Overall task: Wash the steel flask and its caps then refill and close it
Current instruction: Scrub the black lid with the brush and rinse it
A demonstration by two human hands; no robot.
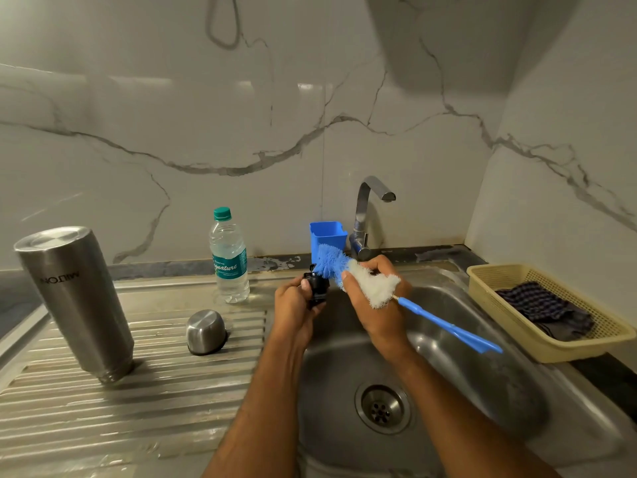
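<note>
While the left hand [295,305] curls its fingers around the black inner cap [317,288] over the sink [517,391], the right hand [379,305] grips the bottle brush [358,277], its blue bristles touching the cap just beyond the fingertips. Left of both hands, the steel flask [74,298] stands inverted on the drainboard [138,391], with its steel outer cap [205,332] nearer the fingers.

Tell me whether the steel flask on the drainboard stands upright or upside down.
Upside down. The steel flask rests mouth-down on the ribbed drainboard, its flat base on top and its printed lettering inverted.

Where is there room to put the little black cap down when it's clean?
The ribbed drainboard is bare in front of the upside-down flask and steel cap. It is crowded between the plastic bottle and the left hand.
</note>
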